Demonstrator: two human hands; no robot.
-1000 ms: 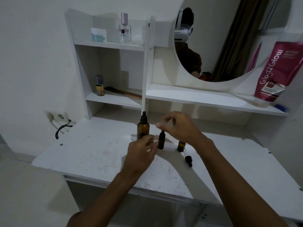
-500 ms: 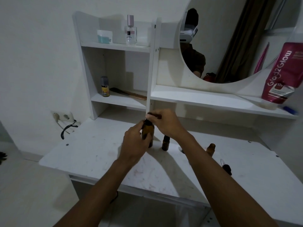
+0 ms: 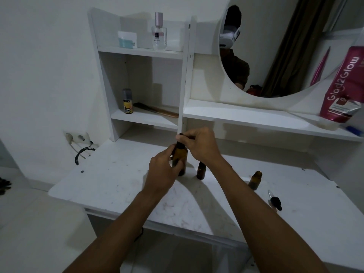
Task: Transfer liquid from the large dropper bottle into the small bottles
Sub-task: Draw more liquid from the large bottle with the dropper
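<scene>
Big bottle (image 3: 180, 160) upright on desk (image 3: 110, 186), toward the back, below the shelf divider. Left hand (image 3: 162, 172) wrapped round its amber body, fingers curled and pressed on the glass. Right hand (image 3: 199, 143) above, fingertips pinching the black dropper cap (image 3: 180, 135). Capped small bottle (image 3: 201, 171) just right of it, partly behind the right wrist. Open small bottle (image 3: 255, 180) further right, well apart; loose dropper (image 3: 274, 200) lying flat near it
</scene>
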